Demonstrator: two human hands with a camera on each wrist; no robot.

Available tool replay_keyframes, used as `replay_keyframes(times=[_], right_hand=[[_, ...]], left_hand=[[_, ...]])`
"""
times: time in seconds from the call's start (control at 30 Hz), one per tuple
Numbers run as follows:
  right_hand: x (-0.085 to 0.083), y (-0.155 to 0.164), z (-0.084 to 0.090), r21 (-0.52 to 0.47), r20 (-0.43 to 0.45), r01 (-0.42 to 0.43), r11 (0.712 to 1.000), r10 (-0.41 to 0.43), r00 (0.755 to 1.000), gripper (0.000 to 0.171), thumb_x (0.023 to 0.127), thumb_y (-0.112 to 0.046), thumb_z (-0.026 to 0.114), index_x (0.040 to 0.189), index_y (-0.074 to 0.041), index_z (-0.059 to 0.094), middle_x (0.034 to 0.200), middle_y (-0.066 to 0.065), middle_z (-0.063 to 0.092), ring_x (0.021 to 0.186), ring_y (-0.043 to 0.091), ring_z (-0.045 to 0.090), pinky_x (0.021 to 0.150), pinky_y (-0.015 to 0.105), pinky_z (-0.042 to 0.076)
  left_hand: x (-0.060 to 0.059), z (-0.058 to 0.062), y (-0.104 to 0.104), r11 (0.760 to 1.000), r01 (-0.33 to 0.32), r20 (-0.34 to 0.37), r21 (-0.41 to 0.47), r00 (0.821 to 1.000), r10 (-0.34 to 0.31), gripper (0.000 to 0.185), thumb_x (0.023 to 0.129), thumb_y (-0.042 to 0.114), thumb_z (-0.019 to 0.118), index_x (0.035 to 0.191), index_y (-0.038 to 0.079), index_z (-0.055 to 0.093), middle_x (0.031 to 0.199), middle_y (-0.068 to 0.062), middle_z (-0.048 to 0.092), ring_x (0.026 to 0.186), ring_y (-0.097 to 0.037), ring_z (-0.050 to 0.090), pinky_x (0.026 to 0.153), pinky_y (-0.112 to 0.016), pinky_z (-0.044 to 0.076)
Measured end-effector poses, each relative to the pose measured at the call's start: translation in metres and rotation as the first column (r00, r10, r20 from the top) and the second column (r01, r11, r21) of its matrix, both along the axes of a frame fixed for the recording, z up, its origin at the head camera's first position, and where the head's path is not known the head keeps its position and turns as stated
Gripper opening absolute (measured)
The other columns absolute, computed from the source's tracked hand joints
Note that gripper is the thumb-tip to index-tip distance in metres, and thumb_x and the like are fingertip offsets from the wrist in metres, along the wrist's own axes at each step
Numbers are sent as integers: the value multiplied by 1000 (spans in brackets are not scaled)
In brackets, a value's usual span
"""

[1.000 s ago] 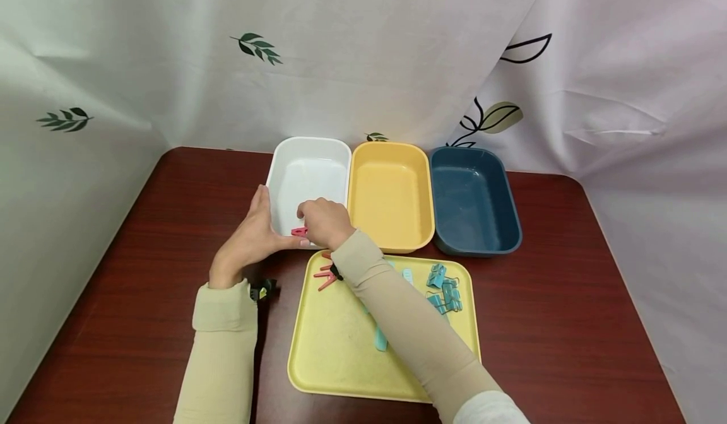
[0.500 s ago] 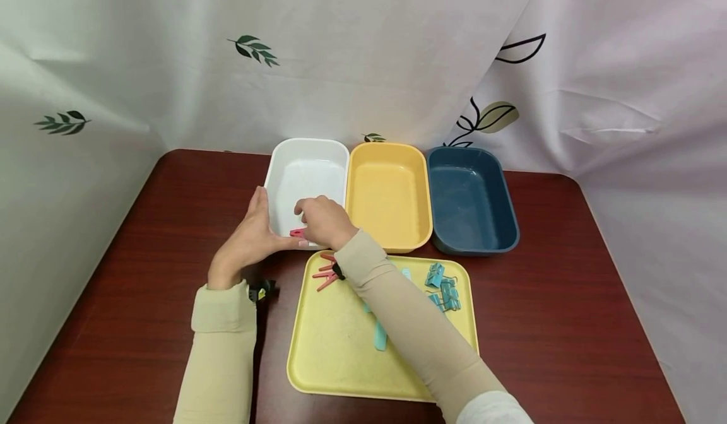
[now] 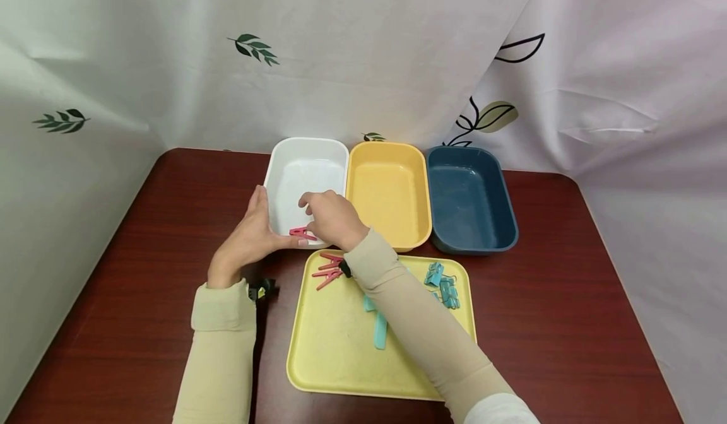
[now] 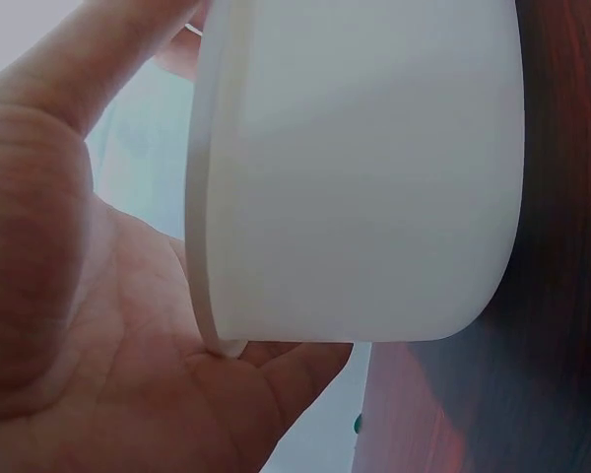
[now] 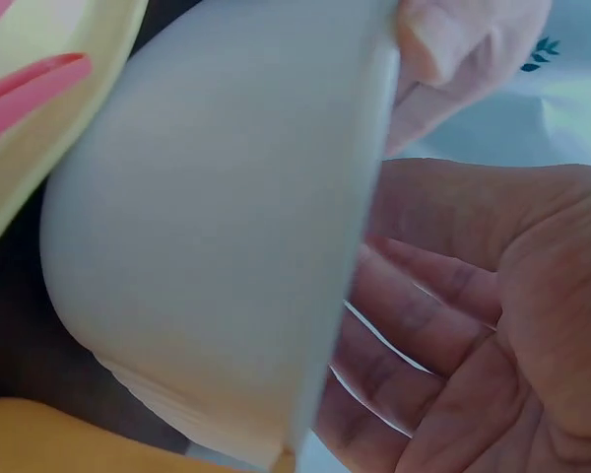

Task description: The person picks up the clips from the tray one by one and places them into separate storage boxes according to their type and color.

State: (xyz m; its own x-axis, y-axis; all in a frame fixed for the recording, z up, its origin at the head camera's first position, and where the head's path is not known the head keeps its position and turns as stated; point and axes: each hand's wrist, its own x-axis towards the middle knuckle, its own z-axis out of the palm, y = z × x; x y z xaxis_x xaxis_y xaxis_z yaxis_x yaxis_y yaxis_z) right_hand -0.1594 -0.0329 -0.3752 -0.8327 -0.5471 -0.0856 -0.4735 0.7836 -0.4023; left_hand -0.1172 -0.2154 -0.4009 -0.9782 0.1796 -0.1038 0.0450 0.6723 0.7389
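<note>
Pink clip (image 3: pixel 302 233) lies at the near end of the white tub (image 3: pixel 307 165), right against the near rim, just under the fingertips of the right hand (image 3: pixel 332 219). That hand hovers over the near end of the tub with its fingers loosely spread and bent downward; from the head view the clip looks free of them, though I cannot tell for certain whether a fingertip touches it. In the right wrist view the palm is open and the fingers are relaxed beside the tub's white wall (image 5: pixel 217 246).

The left hand (image 3: pixel 250 238) cups the tub's near left corner, palm against the outer wall, thumb laid along the near rim and pointing toward the clip, fingers straight up the left side. The left wrist view shows the open palm (image 4: pixel 89 325) pressed to the tub's rim and wall.

The tub stands toward the far edge of the dark red counter (image 3: pixel 568 323), leftmost in a row of three, touching a yellow tub (image 3: pixel 389 190), which in turn touches a dark blue tub (image 3: pixel 471 197). Nearer the person, a flat yellow tray (image 3: pixel 335 361) sits just in front of the tubs. More pink clips (image 3: pixel 328 271) lie at its far left corner, a cluster of blue binder clips (image 3: pixel 444 287) at its far right, and a light blue clip (image 3: pixel 378 330) near its middle, partly hidden by the right sleeve.
</note>
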Motion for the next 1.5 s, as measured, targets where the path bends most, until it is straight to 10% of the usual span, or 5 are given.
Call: replay_keyframes(times=[1.5], right_hand=[[48, 30, 24, -58, -33, -45, 997, 43, 999, 41, 89, -11, 76, 128, -13, 67, 113, 2, 72, 98, 17, 66, 80, 31, 54]], left_hand=[[-2, -2, 0, 1000, -13, 8, -1, 1000, 13, 141, 71, 50, 90, 159, 2, -10, 165, -22, -9, 151, -40, 7, 113, -61, 28]])
